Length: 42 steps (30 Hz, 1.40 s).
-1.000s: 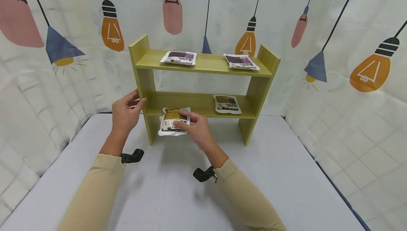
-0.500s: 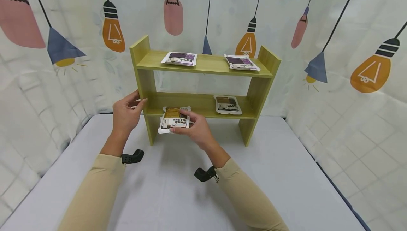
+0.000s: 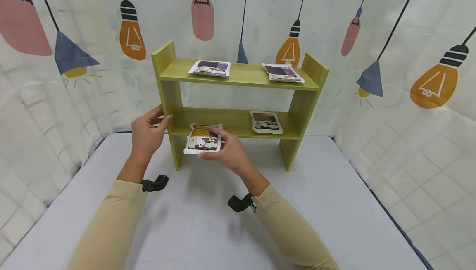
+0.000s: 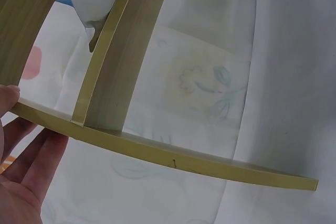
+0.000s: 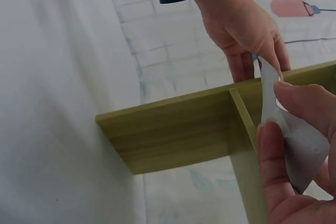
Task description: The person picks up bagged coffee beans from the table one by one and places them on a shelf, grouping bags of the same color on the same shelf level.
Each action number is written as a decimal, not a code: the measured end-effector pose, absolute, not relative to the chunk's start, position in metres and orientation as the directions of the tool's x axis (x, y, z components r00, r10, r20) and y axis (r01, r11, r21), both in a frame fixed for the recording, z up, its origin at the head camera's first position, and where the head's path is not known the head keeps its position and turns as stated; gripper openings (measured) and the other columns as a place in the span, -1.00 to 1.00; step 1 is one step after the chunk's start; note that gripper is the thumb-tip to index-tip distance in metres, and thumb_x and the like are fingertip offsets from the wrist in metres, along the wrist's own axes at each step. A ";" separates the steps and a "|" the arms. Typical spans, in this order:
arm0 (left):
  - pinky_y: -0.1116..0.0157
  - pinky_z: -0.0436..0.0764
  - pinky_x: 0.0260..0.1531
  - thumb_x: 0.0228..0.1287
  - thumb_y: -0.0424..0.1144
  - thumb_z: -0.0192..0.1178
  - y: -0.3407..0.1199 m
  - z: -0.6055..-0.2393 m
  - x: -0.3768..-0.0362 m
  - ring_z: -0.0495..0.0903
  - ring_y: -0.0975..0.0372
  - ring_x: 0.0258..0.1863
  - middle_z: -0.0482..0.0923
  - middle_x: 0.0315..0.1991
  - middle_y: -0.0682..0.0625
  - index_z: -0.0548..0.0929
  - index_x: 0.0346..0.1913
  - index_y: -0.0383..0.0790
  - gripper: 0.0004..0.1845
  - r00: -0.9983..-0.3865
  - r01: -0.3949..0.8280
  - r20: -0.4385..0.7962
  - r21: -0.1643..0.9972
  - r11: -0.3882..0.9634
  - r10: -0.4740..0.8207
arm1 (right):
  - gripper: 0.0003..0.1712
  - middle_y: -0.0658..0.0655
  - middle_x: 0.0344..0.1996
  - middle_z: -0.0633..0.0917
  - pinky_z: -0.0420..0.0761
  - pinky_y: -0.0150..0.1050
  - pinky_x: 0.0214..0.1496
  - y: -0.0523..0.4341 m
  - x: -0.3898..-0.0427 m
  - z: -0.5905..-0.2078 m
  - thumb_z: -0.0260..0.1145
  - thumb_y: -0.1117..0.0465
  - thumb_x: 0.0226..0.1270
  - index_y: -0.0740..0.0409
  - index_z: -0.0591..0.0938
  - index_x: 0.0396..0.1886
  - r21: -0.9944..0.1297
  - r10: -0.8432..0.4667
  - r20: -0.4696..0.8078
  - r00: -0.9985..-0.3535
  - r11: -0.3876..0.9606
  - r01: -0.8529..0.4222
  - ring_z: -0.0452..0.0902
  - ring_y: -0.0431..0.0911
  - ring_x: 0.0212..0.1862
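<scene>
My right hand [image 3: 232, 152] grips a white pouch [image 3: 202, 141] with a gold-brown top at the left front of the lower shelf. The pouch's near edge sticks out past the shelf board; whether its far end touches the board I cannot tell. In the right wrist view, thumb and fingers pinch the pouch [image 5: 304, 148] from both sides. My left hand [image 3: 146, 131] holds the left side panel of the green wooden shelf rack [image 3: 238, 122]. The left wrist view has its thumb on one face of the panel [image 4: 157, 153] and fingers on the other.
A similar brown-and-white pouch [image 3: 266, 122] lies at the lower shelf's right. Purple-and-white pouches lie on the upper shelf, one left [image 3: 210, 68] and one or more right [image 3: 283, 73]. The rack stands on a white-covered table [image 3: 193, 220] before a patterned curtain [image 3: 238, 14].
The pouch's near edge has risen slightly. My right thumb has shifted from over the pouch's face toward its near edge. The left hand and the rack have stayed in place.
</scene>
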<state>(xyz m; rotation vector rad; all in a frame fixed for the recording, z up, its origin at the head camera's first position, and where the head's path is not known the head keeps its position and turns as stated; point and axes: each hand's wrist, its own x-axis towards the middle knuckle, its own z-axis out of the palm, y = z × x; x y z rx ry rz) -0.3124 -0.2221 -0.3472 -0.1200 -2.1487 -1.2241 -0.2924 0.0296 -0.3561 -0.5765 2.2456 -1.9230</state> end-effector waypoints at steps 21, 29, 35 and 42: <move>0.62 0.63 -0.08 0.45 -0.03 0.27 -0.221 -0.347 -0.312 0.75 0.04 0.09 0.68 0.24 -0.03 0.57 0.39 0.13 -0.51 -0.778 0.380 0.581 0.738 0.558 -0.239 | -0.08 0.16 -0.09 0.78 0.66 -0.41 -0.32 0.028 -0.298 -0.351 0.72 0.17 -0.05 0.06 0.57 0.40 -0.903 -0.265 0.239 -0.934 0.294 -0.314 0.67 -0.18 -0.25; 0.52 0.68 -0.01 0.45 -0.03 0.27 -0.222 -0.348 -0.313 0.74 0.06 0.10 0.67 0.25 -0.02 0.56 0.40 0.14 -0.51 -0.787 0.361 0.567 0.744 0.562 -0.245 | -0.13 0.09 -0.15 0.80 0.63 -0.41 -0.35 0.028 -0.301 -0.348 0.73 0.10 -0.05 0.01 0.63 0.34 -0.890 -0.216 0.232 -0.948 0.347 -0.297 0.67 -0.19 -0.26; 0.56 0.66 -0.04 0.45 -0.03 0.27 -0.221 -0.347 -0.311 0.74 0.05 0.11 0.67 0.26 -0.02 0.56 0.40 0.12 -0.50 -0.786 0.363 0.569 0.743 0.563 -0.244 | -0.16 0.11 -0.18 0.81 0.62 -0.41 -0.38 0.028 -0.303 -0.345 0.72 0.09 -0.04 0.02 0.65 0.32 -0.888 -0.202 0.231 -0.952 0.357 -0.291 0.67 -0.19 -0.29; 0.65 0.60 -0.10 0.45 -0.03 0.27 -0.221 -0.347 -0.312 0.74 0.05 0.11 0.67 0.26 -0.03 0.56 0.41 0.11 -0.50 -0.787 0.368 0.568 0.745 0.556 -0.240 | -0.15 0.05 -0.39 0.80 0.54 -0.38 -0.46 0.027 -0.305 -0.345 0.70 0.02 -0.01 0.00 0.63 0.35 -0.871 -0.186 0.241 -0.953 0.393 -0.297 0.75 -0.14 -0.43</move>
